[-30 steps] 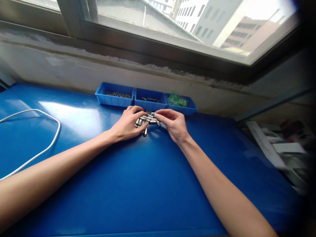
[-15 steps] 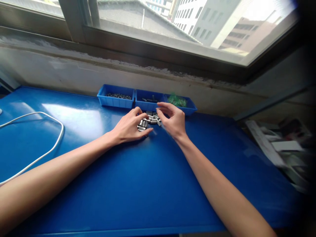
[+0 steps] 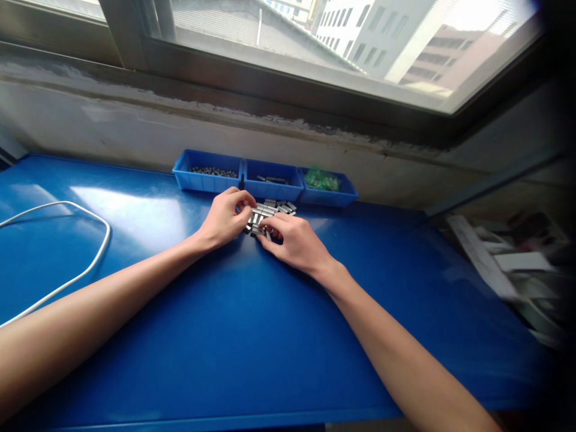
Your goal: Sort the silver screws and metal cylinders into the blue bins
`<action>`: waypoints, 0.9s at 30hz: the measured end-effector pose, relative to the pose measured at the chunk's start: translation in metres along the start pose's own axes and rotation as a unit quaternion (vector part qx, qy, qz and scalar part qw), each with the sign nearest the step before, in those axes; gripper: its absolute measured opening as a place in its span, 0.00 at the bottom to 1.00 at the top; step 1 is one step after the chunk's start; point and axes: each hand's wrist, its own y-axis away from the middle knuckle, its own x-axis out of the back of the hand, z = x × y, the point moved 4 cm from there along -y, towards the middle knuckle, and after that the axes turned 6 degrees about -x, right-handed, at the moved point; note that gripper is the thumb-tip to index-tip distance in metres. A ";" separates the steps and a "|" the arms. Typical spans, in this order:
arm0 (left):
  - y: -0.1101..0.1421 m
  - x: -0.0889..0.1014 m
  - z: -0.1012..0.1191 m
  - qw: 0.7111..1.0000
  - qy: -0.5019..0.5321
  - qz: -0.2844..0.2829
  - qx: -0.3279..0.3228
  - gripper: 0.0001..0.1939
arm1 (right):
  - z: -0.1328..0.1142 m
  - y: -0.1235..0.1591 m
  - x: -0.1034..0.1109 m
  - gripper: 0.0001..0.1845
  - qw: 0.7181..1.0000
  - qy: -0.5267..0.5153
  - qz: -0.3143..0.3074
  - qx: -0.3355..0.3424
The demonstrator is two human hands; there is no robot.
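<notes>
A cluster of small silvery metal pieces (image 3: 265, 209), short and bar-like, lies on the blue table in front of the bins. At its left edge is my left hand (image 3: 227, 217), its thumb and forefinger closed together; whatever is between the tips is too small to make out. My right hand (image 3: 297, 243) reaches over the near side of the cluster, thumb and fingers curled around some of the metal pieces. The fingers partly cover those pieces, so I cannot tell how many they grip.
Three blue bins stand along the wall: a left bin (image 3: 207, 183) with small metal parts, a middle bin (image 3: 272, 191) with dark bar-like pieces, and a right bin (image 3: 344, 195) holding a green plastic bag (image 3: 321, 179). A white cable (image 3: 105, 240) curves across the table's left side.
My right hand has come down and left from beside the cluster onto its near side. My left hand has shifted up and left, and its thumb and forefinger have closed together.
</notes>
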 end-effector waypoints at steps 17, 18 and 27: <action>0.001 -0.002 0.003 1.000 0.001 -0.011 -0.016 0.10 | 0.030 0.002 0.023 0.10 0.990 -0.134 -0.022 -0.029; 0.001 -0.002 0.002 1.000 0.001 -0.013 -0.015 0.10 | 0.031 0.002 0.023 0.11 0.987 -0.158 -0.004 -0.041; 0.001 -0.002 0.003 1.000 -0.007 -0.016 -0.019 0.10 | 0.034 -0.004 0.004 0.19 0.853 -0.490 0.068 -0.166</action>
